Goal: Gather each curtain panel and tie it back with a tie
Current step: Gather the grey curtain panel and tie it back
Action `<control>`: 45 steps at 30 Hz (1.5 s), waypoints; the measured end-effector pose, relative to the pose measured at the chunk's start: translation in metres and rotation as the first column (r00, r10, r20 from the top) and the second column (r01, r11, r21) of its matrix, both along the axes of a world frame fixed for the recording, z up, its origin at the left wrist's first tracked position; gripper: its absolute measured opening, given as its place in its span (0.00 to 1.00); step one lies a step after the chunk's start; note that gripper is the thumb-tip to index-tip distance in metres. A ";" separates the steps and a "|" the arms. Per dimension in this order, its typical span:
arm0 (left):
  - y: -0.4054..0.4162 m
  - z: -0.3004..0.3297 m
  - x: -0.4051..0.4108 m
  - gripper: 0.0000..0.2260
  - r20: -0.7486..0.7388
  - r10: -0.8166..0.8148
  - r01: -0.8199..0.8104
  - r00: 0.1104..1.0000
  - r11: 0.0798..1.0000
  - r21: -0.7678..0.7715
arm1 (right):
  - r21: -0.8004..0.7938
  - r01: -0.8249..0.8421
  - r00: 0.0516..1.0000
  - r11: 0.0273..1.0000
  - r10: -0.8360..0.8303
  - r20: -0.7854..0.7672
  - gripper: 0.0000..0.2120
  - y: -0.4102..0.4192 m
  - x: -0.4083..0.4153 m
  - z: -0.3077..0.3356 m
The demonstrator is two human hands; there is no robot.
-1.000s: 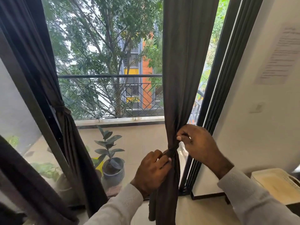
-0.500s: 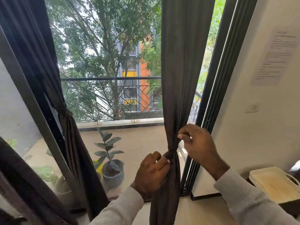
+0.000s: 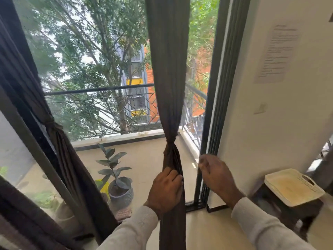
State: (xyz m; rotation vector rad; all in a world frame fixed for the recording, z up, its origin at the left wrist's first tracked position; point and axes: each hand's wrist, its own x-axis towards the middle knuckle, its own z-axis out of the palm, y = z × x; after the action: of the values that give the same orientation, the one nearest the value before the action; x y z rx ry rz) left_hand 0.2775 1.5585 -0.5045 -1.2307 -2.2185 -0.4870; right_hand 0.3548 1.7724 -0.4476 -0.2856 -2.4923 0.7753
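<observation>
Both hands have dropped below the knot since a second ago. Largest is the middle curtain panel (image 3: 168, 69), hanging between the window panes and cinched at its tie (image 3: 170, 141). At far left, a second curtain panel (image 3: 59, 150) is already tied back. Left hand (image 3: 164, 191) has its grip curled round the bunched fabric under the knot. Right hand (image 3: 216, 175) hangs beside it, blurred, fingers loose, holding nothing.

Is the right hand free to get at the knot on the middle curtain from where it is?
Probably yes. The right hand is open and holds nothing, beside the curtain, just below the knot. Nothing lies between them; the left hand holds the fabric lower down.
</observation>
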 end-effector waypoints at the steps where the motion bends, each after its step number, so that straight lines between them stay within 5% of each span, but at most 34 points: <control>1: 0.011 -0.006 0.002 0.07 0.031 0.014 -0.013 0.999 0.999 -0.047 | -0.008 0.026 0.999 1.000 -0.026 0.045 0.08 0.012 0.010 -0.013; 8: 0.119 -0.045 0.038 0.08 0.156 0.000 0.041 0.988 0.965 -0.260 | -0.004 0.131 0.946 0.991 -0.124 0.300 0.14 0.109 0.108 -0.082; 23: 0.433 -0.043 0.153 0.16 0.327 -0.278 0.383 0.903 0.867 -0.321 | 0.055 0.582 0.754 0.812 -0.563 0.338 0.16 0.335 0.293 -0.107; 36: 0.686 -0.053 0.123 0.22 0.380 -0.396 0.538 0.836 0.727 -0.426 | 0.105 0.755 0.551 0.647 -0.713 0.433 0.15 0.530 0.265 -0.121; 40: 0.775 -0.053 0.095 0.23 0.393 -0.453 0.600 0.800 0.620 -0.506 | 0.098 0.797 0.503 0.596 -0.744 0.440 0.16 0.598 0.241 -0.119; 45: 0.881 -0.054 0.076 0.19 0.405 -0.492 0.635 0.770 0.644 -0.426 | 0.100 0.829 0.451 0.549 -0.765 0.460 0.16 0.692 0.227 -0.119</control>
State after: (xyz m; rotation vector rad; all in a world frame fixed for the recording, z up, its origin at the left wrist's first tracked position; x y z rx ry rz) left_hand 0.3540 2.4397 -0.5586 -2.3431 -2.2085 -0.2410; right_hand 0.5822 2.4648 -0.5664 -1.7555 -2.2349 0.4703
